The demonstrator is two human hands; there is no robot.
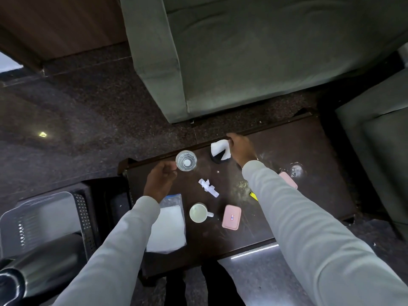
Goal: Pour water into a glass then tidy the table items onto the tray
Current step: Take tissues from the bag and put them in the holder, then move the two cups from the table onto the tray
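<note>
At the centre of the frame, on the dark table (298, 146), the left hand (160, 180) curls beside the glass (186, 161), apparently touching it, though a real grip is unclear. The glass holds clear water. The right hand (240, 149) pinches a white napkin (219, 147) standing in its black holder (217, 160), probably to draw it out. Lower centre, the mug (198, 212) looks empty; lower left, the grey tray (39, 219) waits
</note>
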